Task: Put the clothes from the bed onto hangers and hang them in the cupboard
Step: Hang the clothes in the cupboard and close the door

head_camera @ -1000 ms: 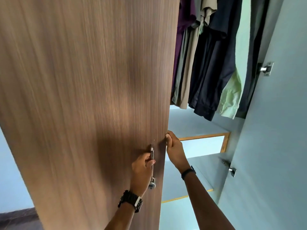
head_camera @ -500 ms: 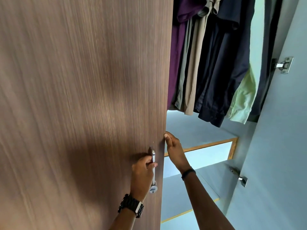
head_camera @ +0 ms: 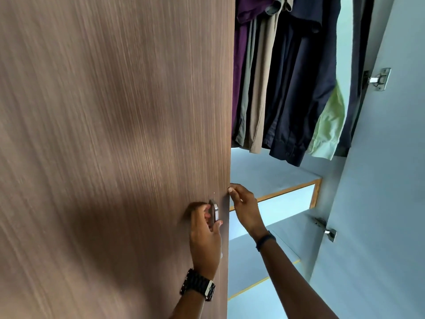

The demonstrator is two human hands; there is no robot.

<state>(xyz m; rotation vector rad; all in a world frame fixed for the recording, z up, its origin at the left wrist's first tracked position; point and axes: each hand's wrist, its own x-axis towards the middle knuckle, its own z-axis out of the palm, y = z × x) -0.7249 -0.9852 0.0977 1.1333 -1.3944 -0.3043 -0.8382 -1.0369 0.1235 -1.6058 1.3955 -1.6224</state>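
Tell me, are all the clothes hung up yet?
Several clothes already hang in the cupboard. Right now the left hand grips the door handle and the right hand holds the door's edge. The bed is out of view, so I cannot tell what is left.

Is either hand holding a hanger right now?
No: the left hand grips the metal handle of the brown wooden cupboard door, and the right hand pinches that door's edge.

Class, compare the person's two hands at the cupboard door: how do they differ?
The left hand grips the metal handle on the door's face; the right hand pinches the door's edge. The left wrist wears a chunky watch, the right a slim band. Both hold the wooden door.
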